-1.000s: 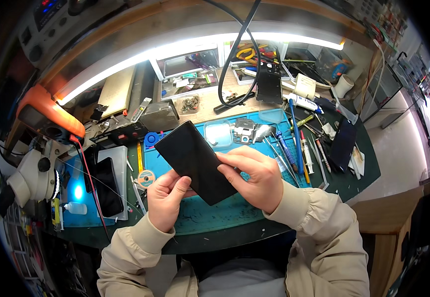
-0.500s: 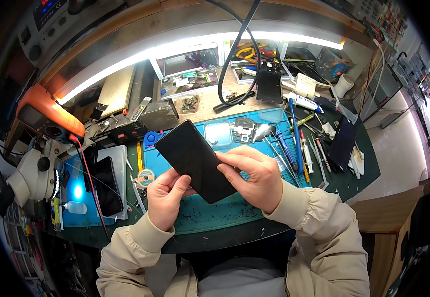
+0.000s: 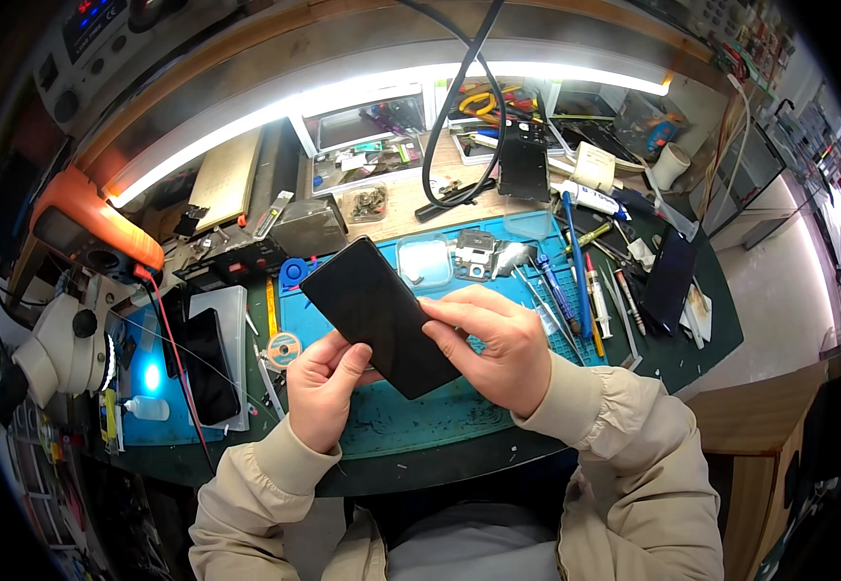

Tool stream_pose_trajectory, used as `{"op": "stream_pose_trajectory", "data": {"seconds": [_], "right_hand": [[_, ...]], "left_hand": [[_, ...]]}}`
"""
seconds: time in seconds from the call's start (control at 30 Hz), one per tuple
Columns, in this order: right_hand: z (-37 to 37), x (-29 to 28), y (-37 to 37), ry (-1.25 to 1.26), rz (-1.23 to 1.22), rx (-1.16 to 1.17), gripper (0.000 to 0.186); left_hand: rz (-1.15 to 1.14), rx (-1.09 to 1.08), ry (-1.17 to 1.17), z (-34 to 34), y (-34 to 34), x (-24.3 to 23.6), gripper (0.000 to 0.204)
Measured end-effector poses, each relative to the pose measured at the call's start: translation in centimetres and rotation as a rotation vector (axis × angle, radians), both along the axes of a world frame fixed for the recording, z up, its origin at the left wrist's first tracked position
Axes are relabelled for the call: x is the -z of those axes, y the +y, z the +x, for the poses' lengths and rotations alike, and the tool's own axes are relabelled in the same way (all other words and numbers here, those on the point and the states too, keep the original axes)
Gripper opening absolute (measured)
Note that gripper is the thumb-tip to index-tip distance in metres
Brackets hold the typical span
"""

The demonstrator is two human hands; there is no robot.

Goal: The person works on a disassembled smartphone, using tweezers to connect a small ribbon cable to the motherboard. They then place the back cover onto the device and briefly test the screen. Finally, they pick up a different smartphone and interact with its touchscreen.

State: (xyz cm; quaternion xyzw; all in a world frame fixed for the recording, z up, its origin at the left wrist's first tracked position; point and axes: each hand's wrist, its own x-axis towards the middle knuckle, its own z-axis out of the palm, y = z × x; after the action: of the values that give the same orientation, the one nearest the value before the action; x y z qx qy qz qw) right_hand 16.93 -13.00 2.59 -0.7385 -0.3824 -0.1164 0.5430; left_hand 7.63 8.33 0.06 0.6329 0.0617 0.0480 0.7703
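Note:
A black smartphone (image 3: 380,315) is held slantwise above the blue work mat (image 3: 430,416), its dark glossy face up. My left hand (image 3: 327,387) grips its lower left edge, thumb on the near side and fingers mostly hidden beneath. On the opposite long edge, my right hand (image 3: 491,347) pinches the phone between thumb and fingers. Just beyond the phone lie a clear plastic box (image 3: 424,261) and a silvery phone part (image 3: 475,254) on the mat.
Tweezers, a syringe (image 3: 598,302) and several pens or screwdrivers lie right of the mat, beside another dark phone (image 3: 670,279). At left are an orange multimeter (image 3: 101,228), a phone (image 3: 209,366) on a clear tray, and a microscope (image 3: 64,334). A black cable (image 3: 430,155) hangs ahead.

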Motion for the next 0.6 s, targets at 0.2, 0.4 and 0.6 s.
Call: {"op": "stream_pose_trajectory", "data": {"seconds": [0.2,0.4,0.6], "right_hand": [[0.01,0.15,0.04,-0.004,0.006,0.002,0.024],[0.08,0.22,0.06,-0.018,0.007,0.004,0.024],[0.02,0.13,0.07,-0.022,0.003,0.006,0.023]], "left_hand": [[0.000,0.000,0.000,0.02,0.01,0.06,0.037],[0.002,0.007,0.007,-0.01,-0.04,-0.22,0.038],[0.000,0.015,0.007,-0.02,-0.01,-0.32,0.038]]}}
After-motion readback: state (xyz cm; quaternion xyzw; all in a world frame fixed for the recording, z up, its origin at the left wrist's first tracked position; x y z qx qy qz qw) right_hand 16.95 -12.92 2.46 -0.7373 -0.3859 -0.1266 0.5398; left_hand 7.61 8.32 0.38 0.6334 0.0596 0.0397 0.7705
